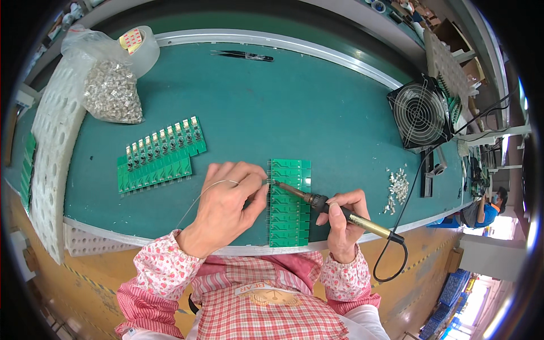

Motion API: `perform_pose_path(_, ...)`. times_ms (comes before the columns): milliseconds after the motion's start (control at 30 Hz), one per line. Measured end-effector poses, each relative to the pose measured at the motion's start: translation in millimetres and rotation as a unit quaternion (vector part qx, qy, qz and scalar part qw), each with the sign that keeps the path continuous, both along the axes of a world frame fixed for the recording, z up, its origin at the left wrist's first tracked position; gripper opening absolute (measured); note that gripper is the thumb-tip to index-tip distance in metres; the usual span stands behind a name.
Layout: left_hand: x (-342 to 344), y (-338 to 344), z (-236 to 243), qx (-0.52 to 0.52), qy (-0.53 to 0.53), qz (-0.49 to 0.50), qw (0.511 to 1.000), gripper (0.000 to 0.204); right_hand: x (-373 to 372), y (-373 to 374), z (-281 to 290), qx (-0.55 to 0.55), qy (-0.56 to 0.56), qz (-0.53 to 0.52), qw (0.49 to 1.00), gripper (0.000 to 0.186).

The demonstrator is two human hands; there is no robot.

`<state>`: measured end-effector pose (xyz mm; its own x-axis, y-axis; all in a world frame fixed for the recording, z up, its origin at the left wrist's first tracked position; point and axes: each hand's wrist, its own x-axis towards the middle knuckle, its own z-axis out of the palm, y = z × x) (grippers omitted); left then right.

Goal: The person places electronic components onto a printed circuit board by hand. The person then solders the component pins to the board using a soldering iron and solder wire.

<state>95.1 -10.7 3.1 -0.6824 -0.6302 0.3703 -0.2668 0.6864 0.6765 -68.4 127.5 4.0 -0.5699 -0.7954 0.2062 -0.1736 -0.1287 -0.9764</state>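
A panel of green circuit boards [290, 221] lies in front of me at the table's near edge. My right hand [344, 220] grips a soldering iron [362, 221], its tip resting at the panel's upper left part. Close to that tip, my left hand [229, 204] pinches a thin solder wire [195, 203], which loops back over the hand toward the wrist. The wire's end at the tip is too small to make out. Left of my hands sits a second green board panel [158, 164] with a row of white connectors and dark parts on it.
A bag of small white connectors [113, 90] and a clear tape roll [141, 48] stand at the back left on a white perforated foam board [56, 141]. Tweezers [243, 55] lie at the back. Loose connectors [398, 190] and a black fan [420, 112] are on the right.
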Motion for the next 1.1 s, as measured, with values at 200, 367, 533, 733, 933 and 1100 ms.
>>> perform_pose_path(200,0.1,-1.2,-2.8,0.008,0.006,0.006,1.0,0.014,1.4,-0.7,2.2,0.004,0.0,-0.023,1.0,0.015)
perform_pose_path(367,-1.5,-1.3,-2.1,0.002,-0.002,0.002,1.0,0.014,0.6,-2.1,2.3,0.016,0.003,-0.003,1.0,0.014)
perform_pose_path(533,-2.2,-0.5,-1.8,0.002,-0.005,0.003,1.0,0.014,-0.4,-1.8,2.0,0.017,0.0,0.002,1.0,0.013)
perform_pose_path(733,-2.6,0.1,-1.9,-0.007,-0.008,0.004,1.0,0.014,0.9,-2.1,2.3,0.028,0.013,0.008,0.999,0.018)
perform_pose_path(933,-2.2,-0.3,-1.5,-0.01,-0.01,0.003,1.0,0.014,0.5,-1.2,2.5,0.032,0.019,0.012,0.999,0.017)
perform_pose_path(1100,-3.2,0.1,-1.9,-0.019,-0.007,0.007,1.0,0.014,1.0,-1.3,2.4,0.034,0.019,0.008,0.999,0.018)
